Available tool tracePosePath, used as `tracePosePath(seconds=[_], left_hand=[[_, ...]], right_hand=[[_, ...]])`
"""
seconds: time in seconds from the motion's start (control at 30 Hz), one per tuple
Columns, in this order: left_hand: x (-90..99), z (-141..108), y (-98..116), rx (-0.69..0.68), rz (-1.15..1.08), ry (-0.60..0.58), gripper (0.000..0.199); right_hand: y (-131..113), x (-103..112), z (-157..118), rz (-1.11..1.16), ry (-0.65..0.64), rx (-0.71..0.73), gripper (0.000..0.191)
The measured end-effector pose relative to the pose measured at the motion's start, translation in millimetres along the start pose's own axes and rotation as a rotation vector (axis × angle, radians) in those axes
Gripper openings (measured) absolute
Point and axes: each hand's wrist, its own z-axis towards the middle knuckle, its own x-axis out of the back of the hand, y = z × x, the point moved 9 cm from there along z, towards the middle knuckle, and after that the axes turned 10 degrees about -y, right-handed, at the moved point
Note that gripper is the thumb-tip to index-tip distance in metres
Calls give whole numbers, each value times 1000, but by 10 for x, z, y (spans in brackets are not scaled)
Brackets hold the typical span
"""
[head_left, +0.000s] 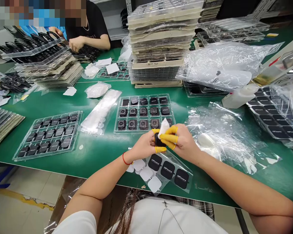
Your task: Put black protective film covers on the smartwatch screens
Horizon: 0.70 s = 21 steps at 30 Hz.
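Observation:
My left hand (143, 146), with a red string bracelet and yellow finger cots, pinches a small black square watch-like device (158, 141). My right hand (182, 139), also wearing yellow finger cots, presses a white wipe (164, 127) against the device's top edge. Just beyond my hands lies a clear tray (143, 113) of black square devices, some face up and some face down. Below my wrists is a clear sheet (167, 172) with black square pads and white round-cornered pads. Another tray (47, 135) of black squares lies to the left.
Tall stacks of plastic trays (161, 42) stand at the back of the green workbench (95, 156). Crumpled plastic bags (222, 130) lie on the right, near a white bottle (239, 96). A co-worker's hand (76, 44) works at the far left.

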Motion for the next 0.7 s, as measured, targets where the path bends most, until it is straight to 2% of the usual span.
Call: tracePosePath(seconds=[0.07,0.13,0.2,0.27,0.33,0.4,0.47,0.53,0.63,0.7], left_hand=[[31,-17,62,-55,138,38,53],[16,-28,93,-78,257,46,39],[-22,-20,49,-42,198,18,38],[-39,-9,1,-2,42,3,48],[-26,-1,4,-3,-53,6,58],[-6,3,35,-22,-1,3,53],[-8,2,59,-43,153,-9,37],[-58,6,33,-46,221,-50,32],[-122,22,-43,-38,58,-97,46],[-106,31,-50,-46,-38,-81,51]], right_hand=[[-93,-49,-22,0,-61,39,21],[-159,-52,-39,-3,-51,85,22],[-109,6,-36,-4,20,63,21],[-7,63,-22,14,69,6,18],[22,51,-6,44,35,-12,15],[-60,4,-9,57,-30,32,16],[-154,-39,-31,28,-77,73,19],[-170,-31,-47,-26,-66,66,21],[-67,21,-42,-60,-26,-9,16],[-39,33,-32,-48,-25,-32,14]])
